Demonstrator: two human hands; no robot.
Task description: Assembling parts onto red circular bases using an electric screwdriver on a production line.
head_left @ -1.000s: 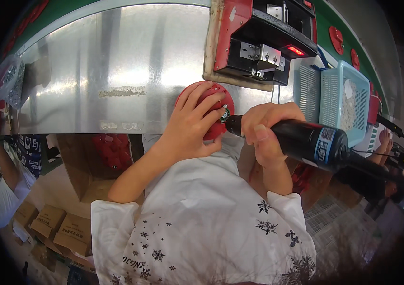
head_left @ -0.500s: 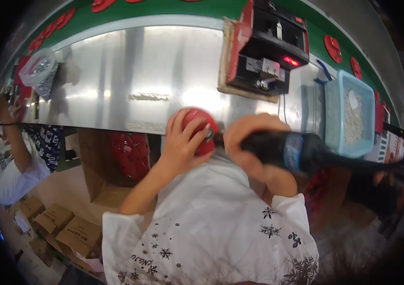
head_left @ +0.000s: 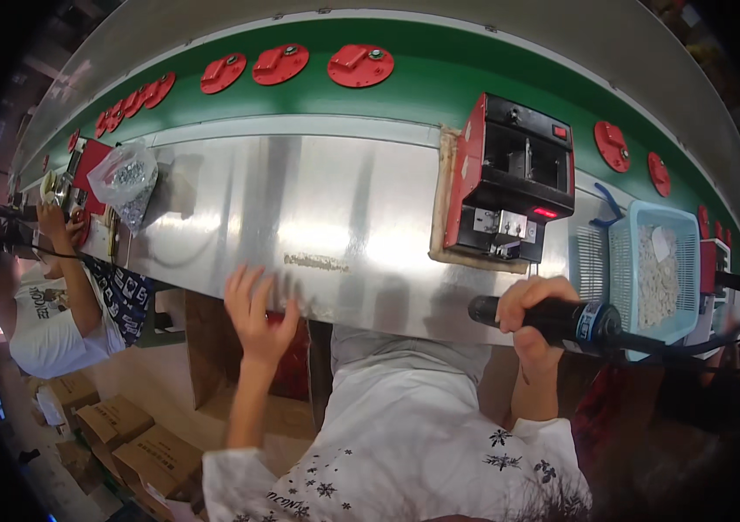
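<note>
the right hand (head_left: 533, 300), at four o'clock from mid-view, is clamped round the driver (head_left: 568, 320), fingers wrapped over its black body. the driver lies level across the bench's near edge, nose toward nine o'clock; its cord (head_left: 674, 348) runs off toward three. i cannot tell whether it touches the bench (head_left: 370, 226).

the left hand (head_left: 259, 326), at eight o'clock, has nothing in its grip: fingers spread apart, pointing to twelve, slightly blurred. it is at the bench's near edge; whether it touches the metal i cannot tell. just below, at seven o'clock, a box (head_left: 212, 361) has red parts (head_left: 294, 374) in it.

at two o'clock a red and black machine (head_left: 518, 165) stands on the bench, a red light (head_left: 546, 212) glowing on its front. at three is a blue basket (head_left: 620, 283) of pale bits (head_left: 657, 274). at ten sits a clear bag (head_left: 126, 178) of small metal pieces. red discs (head_left: 359, 67) line the green strip (head_left: 440, 78) from ten to two. a co-worker (head_left: 48, 317) is at nine; cartons (head_left: 157, 457) stand at eight.
</note>
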